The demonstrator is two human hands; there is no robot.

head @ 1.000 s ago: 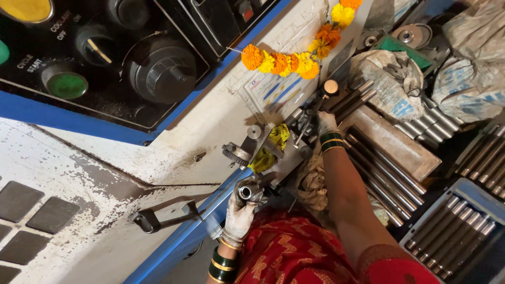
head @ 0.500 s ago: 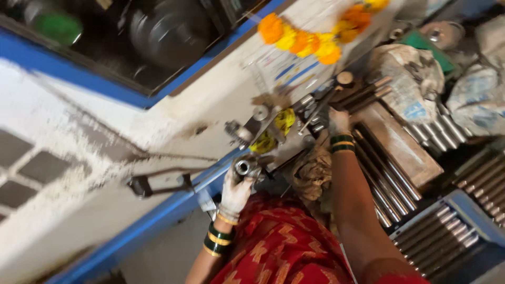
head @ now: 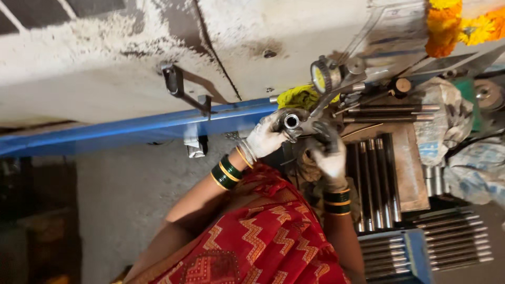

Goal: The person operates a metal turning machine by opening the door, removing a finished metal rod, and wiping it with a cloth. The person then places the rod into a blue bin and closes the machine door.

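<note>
While the gloved left hand (head: 265,138) wraps its fingers around a short metal tube (head: 291,121), holding its open end toward the camera, the right hand (head: 329,155) grips the tube's far side, fingers closed. Beyond, steel rods (head: 376,179) lie in rows on the worktop (head: 407,168).

I saw a shiny metal tube (head: 291,121), dull steel rods (head: 376,179), a crumpled yellow cloth (head: 300,97) and rough chipped wall paint (head: 105,58).
</note>
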